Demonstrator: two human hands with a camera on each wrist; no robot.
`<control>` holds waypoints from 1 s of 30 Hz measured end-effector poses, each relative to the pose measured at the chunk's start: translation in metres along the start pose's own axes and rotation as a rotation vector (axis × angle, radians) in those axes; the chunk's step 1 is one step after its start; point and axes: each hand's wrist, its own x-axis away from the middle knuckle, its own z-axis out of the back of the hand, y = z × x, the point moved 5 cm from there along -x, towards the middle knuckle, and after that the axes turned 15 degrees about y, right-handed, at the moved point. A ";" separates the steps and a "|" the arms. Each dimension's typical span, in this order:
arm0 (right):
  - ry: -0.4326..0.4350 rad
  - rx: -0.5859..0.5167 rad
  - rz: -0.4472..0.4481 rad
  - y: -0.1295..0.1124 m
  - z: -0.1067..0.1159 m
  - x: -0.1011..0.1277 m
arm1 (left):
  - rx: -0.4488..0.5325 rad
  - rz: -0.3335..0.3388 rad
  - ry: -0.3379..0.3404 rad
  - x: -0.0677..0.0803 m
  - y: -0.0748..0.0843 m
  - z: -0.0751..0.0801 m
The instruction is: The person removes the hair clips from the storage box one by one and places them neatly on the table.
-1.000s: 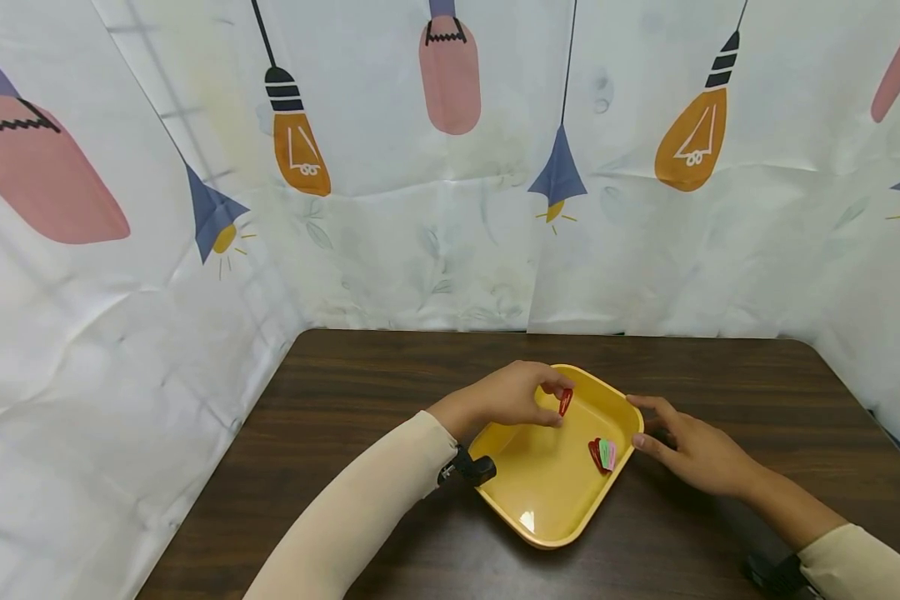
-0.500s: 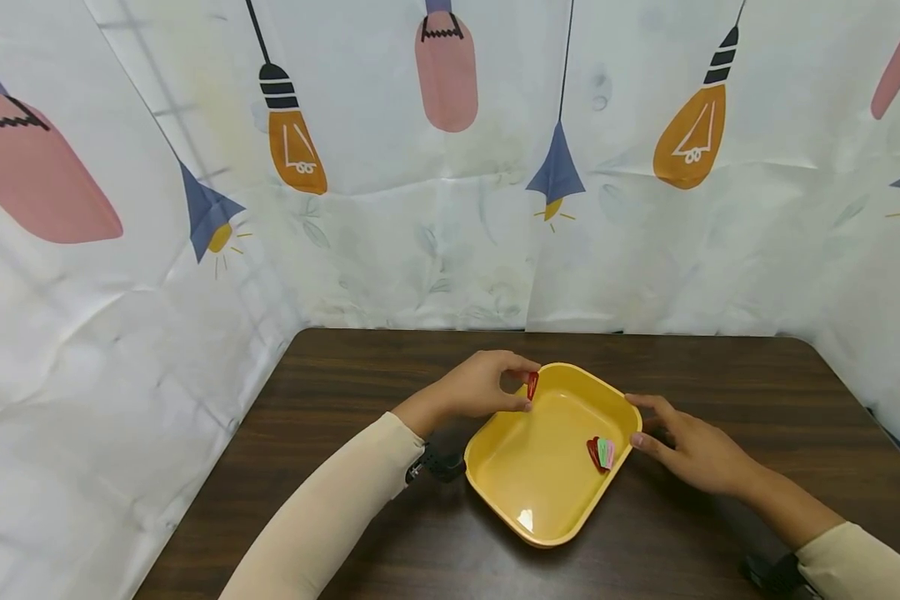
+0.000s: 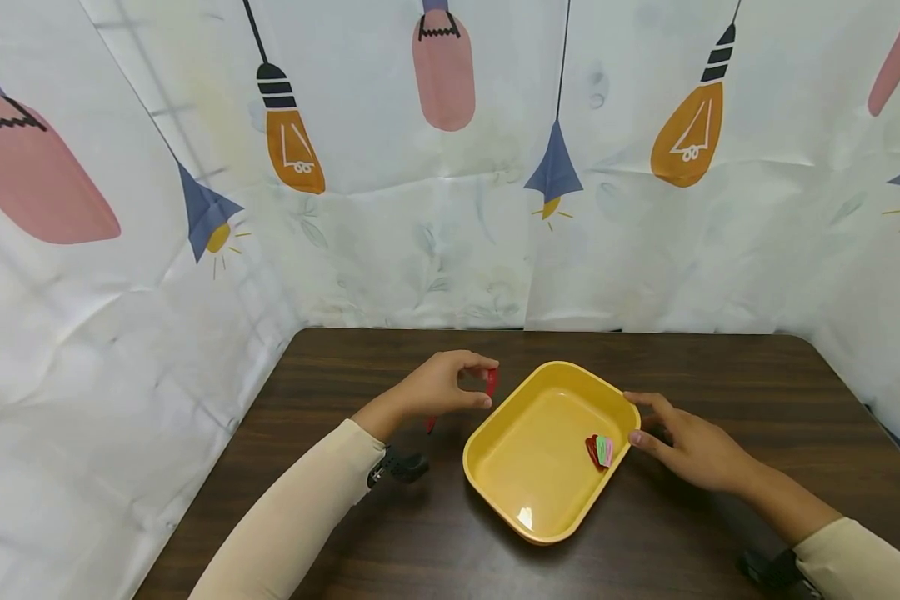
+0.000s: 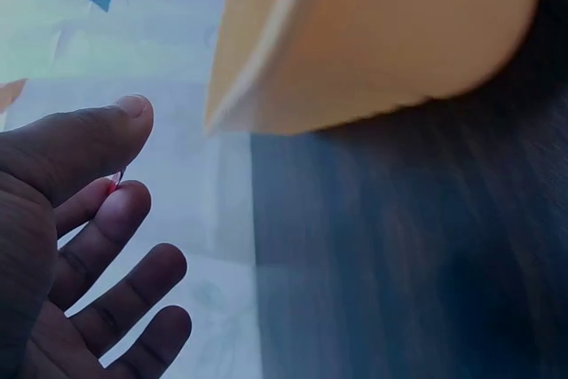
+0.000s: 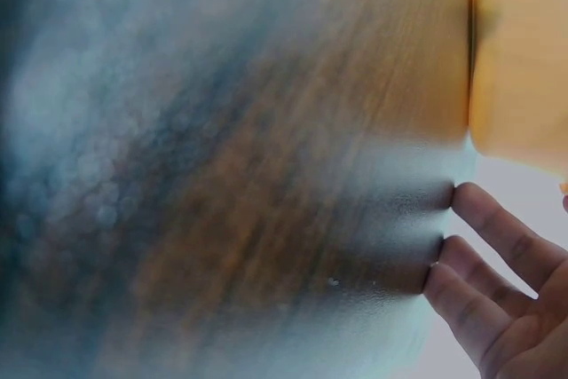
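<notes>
My left hand [image 3: 484, 387] hovers over the dark table just left of a yellow tray [image 3: 495, 433] and pinches a small flat red piece [image 3: 491, 380] between thumb and forefinger. In the left wrist view only a red sliver [image 4: 118, 177] shows between thumb and finger, with the tray's outer wall [image 4: 373, 42] above. Inside the tray, against its right wall, lie a red piece [image 3: 592, 450] and a green-and-pink piece [image 3: 605, 451]. My right hand [image 3: 645, 421] rests on the table at the tray's right rim, fingers straight, thumb against the rim.
A small red bit [image 3: 430, 425] shows on the table under my left wrist. The wooden table [image 3: 720, 375] is walled by printed white sheets [image 3: 420, 250] at the back and both sides. A black wrist strap [image 3: 401, 465] sits on my left sleeve.
My left hand has carried the red piece out of the tray, leftward over its rim to above the table. The right hand has stayed at the tray's right rim.
</notes>
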 end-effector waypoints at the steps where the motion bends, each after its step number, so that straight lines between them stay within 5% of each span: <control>1: 0.000 0.001 -0.001 0.000 0.000 0.000 | 0.001 -0.002 0.001 0.002 -0.002 0.001; 30: 0.012 0.010 -0.003 0.002 -0.002 0.000 | -0.084 0.063 0.090 0.050 -0.065 0.030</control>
